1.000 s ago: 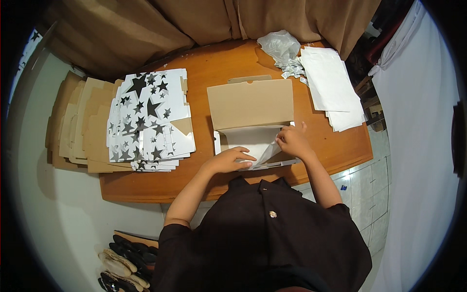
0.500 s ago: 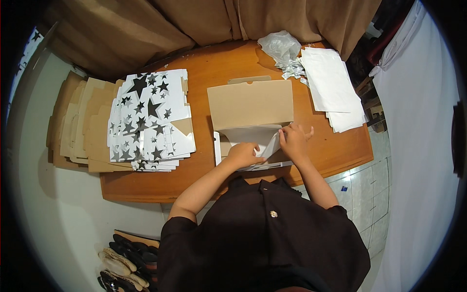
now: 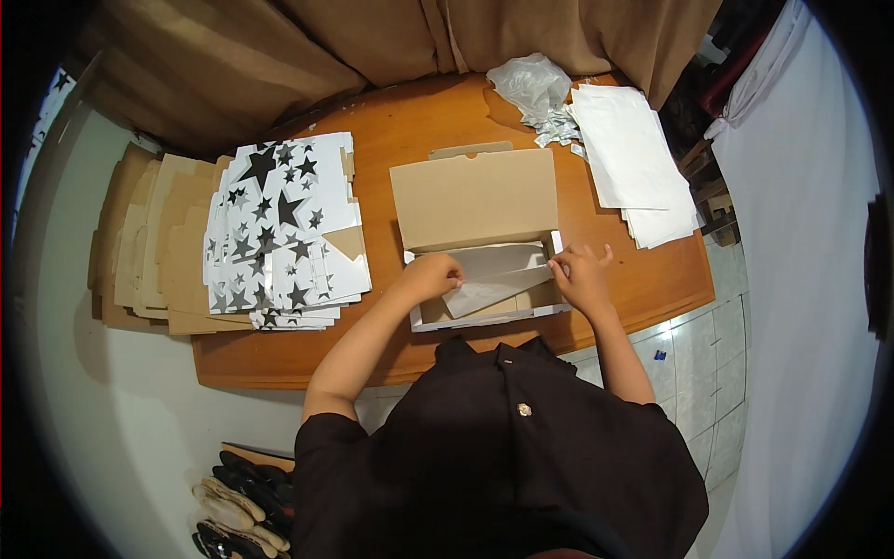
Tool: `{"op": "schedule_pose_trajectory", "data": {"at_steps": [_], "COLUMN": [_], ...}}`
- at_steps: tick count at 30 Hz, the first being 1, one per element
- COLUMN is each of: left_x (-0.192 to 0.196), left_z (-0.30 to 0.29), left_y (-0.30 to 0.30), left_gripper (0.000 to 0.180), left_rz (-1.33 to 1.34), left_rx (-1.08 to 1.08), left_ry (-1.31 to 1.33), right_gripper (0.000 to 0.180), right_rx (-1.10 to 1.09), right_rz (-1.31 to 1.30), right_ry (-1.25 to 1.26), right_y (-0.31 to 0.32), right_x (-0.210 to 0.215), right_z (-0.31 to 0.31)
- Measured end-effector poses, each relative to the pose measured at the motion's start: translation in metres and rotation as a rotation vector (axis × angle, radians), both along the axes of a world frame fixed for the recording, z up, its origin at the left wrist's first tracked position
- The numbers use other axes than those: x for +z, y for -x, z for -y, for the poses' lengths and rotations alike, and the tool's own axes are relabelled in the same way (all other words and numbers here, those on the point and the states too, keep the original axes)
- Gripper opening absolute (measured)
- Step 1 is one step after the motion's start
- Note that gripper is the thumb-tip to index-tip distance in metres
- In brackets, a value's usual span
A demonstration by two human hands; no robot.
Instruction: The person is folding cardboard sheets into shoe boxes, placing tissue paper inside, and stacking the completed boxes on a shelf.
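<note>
An open cardboard box [image 3: 475, 200], brown inside with white outer walls, sits before me with its lid raised at the far side. Inside it lies a white sheet of tissue paper [image 3: 498, 284], with a folded edge running across it. At the box's left side my left hand [image 3: 432, 278] is closed, its fingertips pinching the paper's left edge. My right hand [image 3: 583, 278] pinches the paper's right end near the box's right wall, the outer fingers lifted away. Part of the brown box bottom shows below the sheet.
Left on the wooden table [image 3: 279, 359] are stacked flat box blanks [image 3: 289, 224] with black stars, beside plain brown cardboard [image 3: 140, 242]. White paper sheets [image 3: 624, 154] lie at the far right. A clear plastic bag [image 3: 531, 82] with small packets lies near them. Shoes [image 3: 244, 498] stand lower left.
My hands have moved apart, the left leftward and the right slightly rightward and down. The paper, bunched upright before, now lies spread wider and flatter in the box.
</note>
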State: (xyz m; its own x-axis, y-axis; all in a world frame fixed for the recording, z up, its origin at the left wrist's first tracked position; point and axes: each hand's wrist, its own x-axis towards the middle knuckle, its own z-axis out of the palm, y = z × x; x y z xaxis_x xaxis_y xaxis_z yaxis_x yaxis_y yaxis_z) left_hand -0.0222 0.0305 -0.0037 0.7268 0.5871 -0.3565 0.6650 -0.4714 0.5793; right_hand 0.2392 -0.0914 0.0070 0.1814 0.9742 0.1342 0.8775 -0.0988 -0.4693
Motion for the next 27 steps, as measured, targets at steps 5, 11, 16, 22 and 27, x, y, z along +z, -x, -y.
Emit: {"op": "schedule_pose_trajectory", "data": {"at_steps": [5,11,16,22,27], "left_x": [-0.003,0.002,-0.030,-0.004,0.027], "left_z": [-0.006,-0.002,0.006,0.007,0.014], "left_y": [0.014,-0.003,-0.008,0.002,0.027], "left_gripper": [0.017,0.013,0.019,0.030,0.029], "left_rz": [0.173,-0.177,-0.009,0.350,0.403], "left_rx": [-0.157,-0.169,-0.107,-0.100,-0.157], "left_ry": [0.116,-0.286,-0.530,-0.414,-0.422], "right_gripper": [0.015,0.019,0.027,0.030,0.016], "right_rx": [0.113,0.015,-0.028,0.142,0.198], "right_rz": [0.018,-0.012,-0.036,0.233,0.262], "right_ry": [0.113,0.070,-0.137,0.179,0.160], "right_y": [0.003,0.006,0.020,0.014,0.003], "right_x": [0.005,0.013,0.021,0.014,-0.002], "right_z": [-0.006,-0.017,-0.017,-0.009,-0.008]}}
